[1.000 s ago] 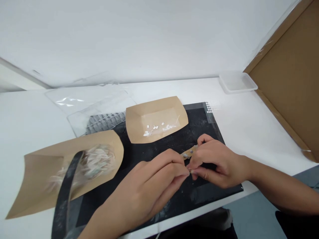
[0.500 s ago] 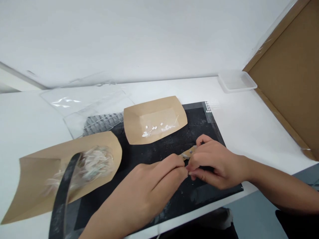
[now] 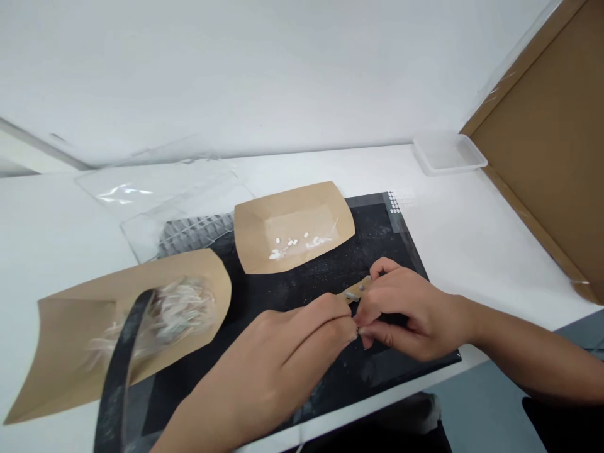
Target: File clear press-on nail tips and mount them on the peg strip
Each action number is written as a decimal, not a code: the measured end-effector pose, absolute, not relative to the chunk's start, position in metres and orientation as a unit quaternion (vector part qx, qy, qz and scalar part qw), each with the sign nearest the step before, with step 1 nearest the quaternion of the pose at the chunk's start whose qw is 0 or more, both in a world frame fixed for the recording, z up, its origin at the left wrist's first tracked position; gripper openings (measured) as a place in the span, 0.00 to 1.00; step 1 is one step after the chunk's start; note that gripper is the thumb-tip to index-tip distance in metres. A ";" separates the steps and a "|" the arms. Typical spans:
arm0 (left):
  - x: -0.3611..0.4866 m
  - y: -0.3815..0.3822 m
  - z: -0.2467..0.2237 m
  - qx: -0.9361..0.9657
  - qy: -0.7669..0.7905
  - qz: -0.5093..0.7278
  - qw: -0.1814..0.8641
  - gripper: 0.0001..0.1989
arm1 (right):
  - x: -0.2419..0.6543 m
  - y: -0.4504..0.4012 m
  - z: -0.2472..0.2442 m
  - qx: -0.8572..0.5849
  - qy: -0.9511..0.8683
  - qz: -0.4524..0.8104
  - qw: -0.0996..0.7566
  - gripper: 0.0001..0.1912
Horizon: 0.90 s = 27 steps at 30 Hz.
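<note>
Above black mat (image 3: 382, 251) | left hand (image 3: 278, 365) pinching something tiny, unclear | right hand (image 3: 406, 311) gripping tan strip (image 3: 357, 290)

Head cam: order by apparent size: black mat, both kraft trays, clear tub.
1. Black mat
2. Near kraft tray and far kraft tray: near looks bigger, but nearness may explain it, so unsure.
3. Clear tub

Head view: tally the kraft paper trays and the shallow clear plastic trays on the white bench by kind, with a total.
Kraft paper trays: 2 (back kraft paper tray, front-left kraft paper tray)
Shallow clear plastic trays: 1 (clear plastic tray)
Total: 3
</note>
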<state>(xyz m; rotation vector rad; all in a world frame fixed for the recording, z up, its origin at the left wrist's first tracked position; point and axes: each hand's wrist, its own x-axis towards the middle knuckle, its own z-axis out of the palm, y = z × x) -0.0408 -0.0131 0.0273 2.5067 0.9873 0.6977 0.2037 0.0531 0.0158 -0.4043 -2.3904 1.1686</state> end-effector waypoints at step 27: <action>-0.036 -0.010 0.027 0.840 0.364 0.326 0.235 0.08 | 0.207 0.052 0.014 -0.135 -0.877 0.396 0.237 0.05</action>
